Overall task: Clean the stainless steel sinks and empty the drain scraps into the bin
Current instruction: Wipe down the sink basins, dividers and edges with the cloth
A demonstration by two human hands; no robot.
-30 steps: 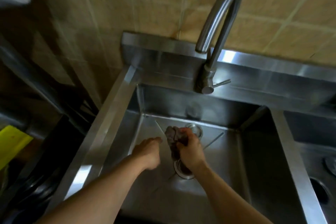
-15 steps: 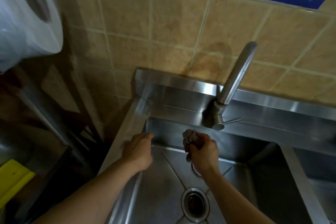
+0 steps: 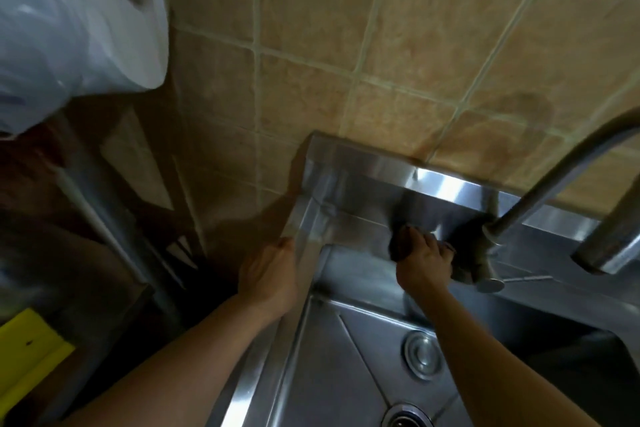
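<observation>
The stainless steel sink (image 3: 346,367) fills the lower right, with its drain (image 3: 403,421) at the bottom edge and a round metal plug (image 3: 422,354) lying on the basin floor. My right hand (image 3: 424,265) grips a dark cloth (image 3: 401,244) and holds it against the sink's back ledge (image 3: 374,198), just left of the faucet base (image 3: 485,263). My left hand (image 3: 272,276) rests on the sink's left rim (image 3: 304,236), fingers bent over its edge.
The curved faucet spout (image 3: 561,180) arches over the right side. Tan wall tiles (image 3: 346,45) rise behind the sink. A white plastic-wrapped roll (image 3: 76,21) hangs at the upper left. A yellow object (image 3: 27,354) lies low on the left beside dark shelving.
My right hand lifted the cloth from the basin floor up to the back ledge near the faucet base. My left hand rose from the basin to the left rim. The view tilted up.
</observation>
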